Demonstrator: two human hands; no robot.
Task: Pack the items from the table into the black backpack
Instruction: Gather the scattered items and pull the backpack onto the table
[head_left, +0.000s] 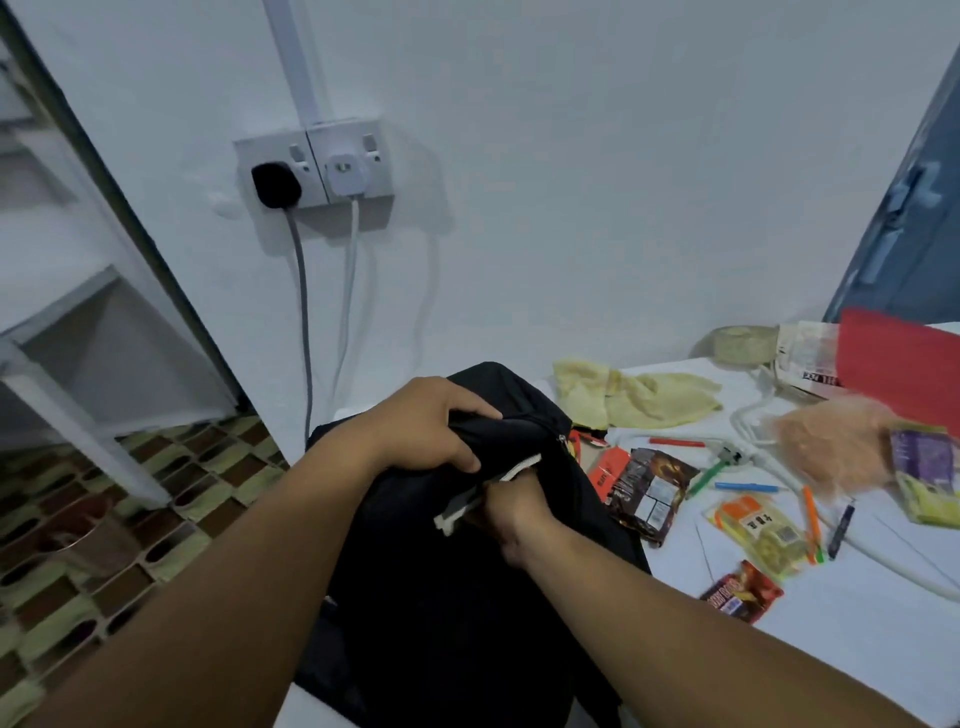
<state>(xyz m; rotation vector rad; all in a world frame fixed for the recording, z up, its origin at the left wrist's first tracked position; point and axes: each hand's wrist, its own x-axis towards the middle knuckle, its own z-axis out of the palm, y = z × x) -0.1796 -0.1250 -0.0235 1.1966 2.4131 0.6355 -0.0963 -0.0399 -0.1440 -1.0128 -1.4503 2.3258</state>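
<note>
Both forearms reach in over the black backpack (467, 597), which stands at the near edge of the white table (831, 623), presumably propped so it can be loaded. At its top, the left hand (421, 426) bunches the fabric in curled fingers, seemingly to steady the mouth. Just below, the right hand (511, 506) pinches a white-trimmed strip (485, 493), apparently working the opening. Snack packets (649, 488), yellow cloth (634, 395) and pens (748, 487) lie unpacked to the right.

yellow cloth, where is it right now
In the head view the yellow cloth lies crumpled on the white table by the wall, just right of the black backpack.
</note>
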